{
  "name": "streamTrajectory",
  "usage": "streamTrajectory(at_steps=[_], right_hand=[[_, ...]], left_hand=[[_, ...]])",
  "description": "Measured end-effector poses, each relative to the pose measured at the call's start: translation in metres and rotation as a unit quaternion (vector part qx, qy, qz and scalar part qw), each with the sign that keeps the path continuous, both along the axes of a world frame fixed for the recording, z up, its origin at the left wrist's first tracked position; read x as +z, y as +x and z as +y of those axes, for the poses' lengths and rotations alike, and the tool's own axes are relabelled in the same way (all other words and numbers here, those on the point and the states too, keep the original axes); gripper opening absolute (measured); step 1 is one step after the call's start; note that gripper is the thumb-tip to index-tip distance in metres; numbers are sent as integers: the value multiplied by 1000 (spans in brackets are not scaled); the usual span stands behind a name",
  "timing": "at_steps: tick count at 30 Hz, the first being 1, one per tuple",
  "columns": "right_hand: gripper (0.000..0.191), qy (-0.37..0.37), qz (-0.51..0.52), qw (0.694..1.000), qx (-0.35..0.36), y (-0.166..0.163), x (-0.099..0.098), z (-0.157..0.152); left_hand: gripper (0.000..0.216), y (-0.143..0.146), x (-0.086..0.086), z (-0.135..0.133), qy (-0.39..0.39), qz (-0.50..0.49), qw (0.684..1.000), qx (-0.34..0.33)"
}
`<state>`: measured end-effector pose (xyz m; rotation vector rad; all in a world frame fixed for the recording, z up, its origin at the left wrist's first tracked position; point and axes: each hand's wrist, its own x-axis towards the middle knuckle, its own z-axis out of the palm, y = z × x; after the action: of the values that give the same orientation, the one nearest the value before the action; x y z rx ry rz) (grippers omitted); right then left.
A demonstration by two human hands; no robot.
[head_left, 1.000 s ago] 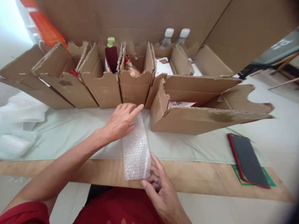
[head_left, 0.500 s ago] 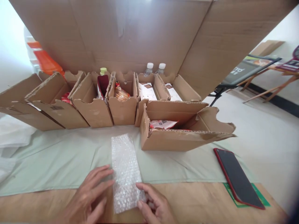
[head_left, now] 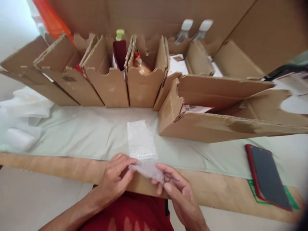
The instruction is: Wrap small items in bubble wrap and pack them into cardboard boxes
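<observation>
A strip of clear bubble wrap [head_left: 141, 138] lies on the pale green cloth [head_left: 96, 128], its near end lifted and bent up over the table's front edge. My left hand [head_left: 120, 173] pinches the left corner of that raised end between thumb and fingers. At the right corner, my right hand [head_left: 176, 186] grips the film, thumb in front and fingers behind. The far part of the strip rests flat, close to the left end of a cardboard box [head_left: 192, 126] that holds a printed packet [head_left: 196, 109].
Several upright cardboard bins [head_left: 106, 88] line the back, holding packets and white boxes. Two white-capped bottles [head_left: 185, 30] stand behind them. A red-edged phone [head_left: 268, 176] lies at right on a green card [head_left: 257, 192]. White plastic wrapping [head_left: 26, 112] is heaped at left.
Both hands have closed on the near end of the bubble wrap and raised it; before, it lay flat, with the left hand open beside it. The view has tilted downward.
</observation>
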<state>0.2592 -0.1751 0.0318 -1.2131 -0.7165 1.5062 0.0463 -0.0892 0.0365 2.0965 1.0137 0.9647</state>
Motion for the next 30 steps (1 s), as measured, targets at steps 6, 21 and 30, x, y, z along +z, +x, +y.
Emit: streamTrajectory(at_steps=[6,21,30], right_hand=[[48,205,-280,938,-17,6,9,2],[31,369,-656,642,143,-6,-4,69],[23,352,-627,692,66,-8,12,74]], left_hand=[[23,0,-1,7,-108,39,988,101],[39,-9,0,7,89,127,987,41],[27,-8,-7,17,1,62,997,38]])
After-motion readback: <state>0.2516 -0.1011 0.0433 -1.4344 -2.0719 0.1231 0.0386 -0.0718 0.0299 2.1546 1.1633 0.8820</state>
